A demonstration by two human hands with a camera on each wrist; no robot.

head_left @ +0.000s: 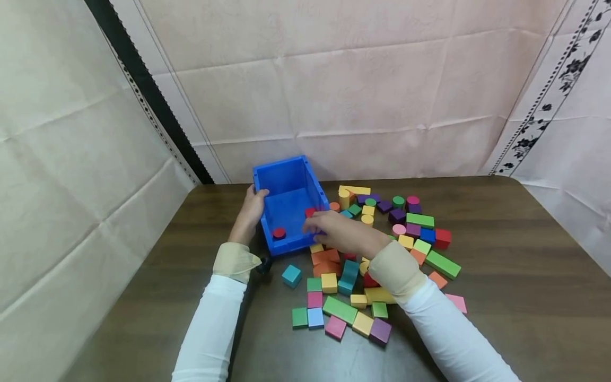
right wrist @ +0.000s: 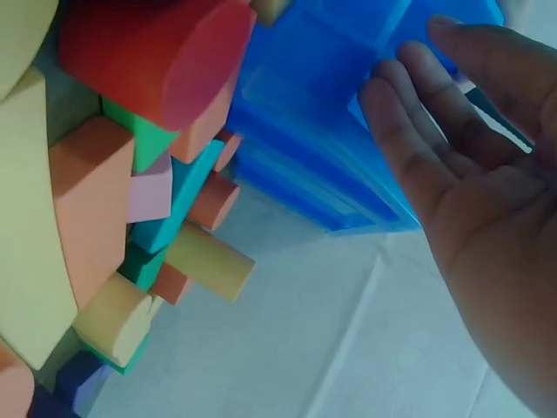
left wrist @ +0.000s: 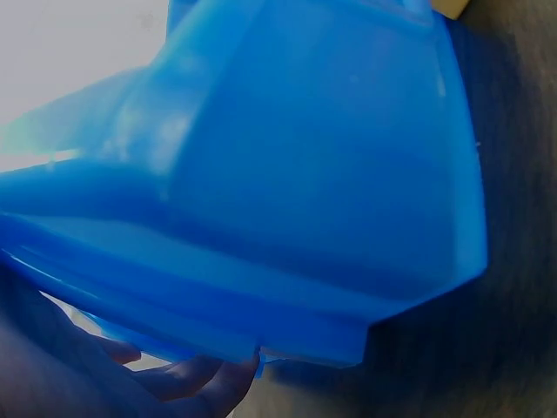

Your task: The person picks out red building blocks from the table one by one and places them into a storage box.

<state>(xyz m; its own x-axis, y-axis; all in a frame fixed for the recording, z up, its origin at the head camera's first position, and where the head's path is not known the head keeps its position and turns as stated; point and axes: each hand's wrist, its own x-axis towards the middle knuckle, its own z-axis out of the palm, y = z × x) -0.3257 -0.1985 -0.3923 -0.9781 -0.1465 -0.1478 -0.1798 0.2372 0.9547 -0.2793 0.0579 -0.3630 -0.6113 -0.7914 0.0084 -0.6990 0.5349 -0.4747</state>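
Left grip pinches the rim of the blue bin, while the right grip reaches over its near right edge with loosely bent fingers, thumb apart, holding nothing that shows. The bin is at the far left of the scattered blocks; whether its base sits flat on the desk is unclear. An uneven pull on that rim could tip it and send the red disc inside sliding; whether the red block beside the right fingertips has settled cannot be told. The right cuff hangs so close over the yellow bar that a low sweep might knock pieces about, and cylinders would roll. Smooth, shiny plastic makes the bin potentially slippery; the blocks look matte and hard, sharp-edged cubes and bars like the long green bar, on dark wood grain.
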